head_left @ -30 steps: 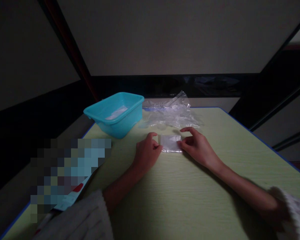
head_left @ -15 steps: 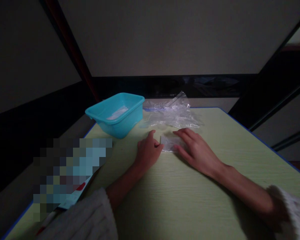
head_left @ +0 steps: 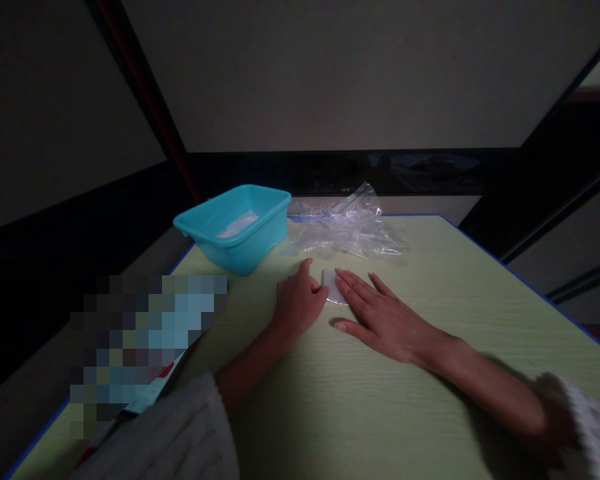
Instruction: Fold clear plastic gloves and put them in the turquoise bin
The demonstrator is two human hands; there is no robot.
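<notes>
Right hand point(head_left: 380, 320) is lying palm-down on the green table point(head_left: 380, 413), fingers straight, spread and flat, gripping nothing. Its fingertips are pressing on a small clear plastic piece point(head_left: 329, 285), which is mostly covered, with only the left end showing. Left hand point(head_left: 297, 303) is sitting just beside that end with fingers curled in and thumb sticking up. The knuckles are touching the plastic's edge, but I can't tell whether they are pinching it or only butting against it. The piece is lying flat on the table, between the two hands, near the middle. Looks like a flattening or smoothing step. To do it well, the left hand should be anchoring the edge so the film isn't sliding, while the right palm is pressing evenly rather than with fingertips alone, since thin plastic is likely springy and slippery. A teal basin point(head_left: 253, 252) is standing well behind the left hand with a white piece point(head_left: 235, 225) inside. Crumpled clear plastic point(head_left: 345, 230) is lying beside the basin, apart from both hands.
</notes>
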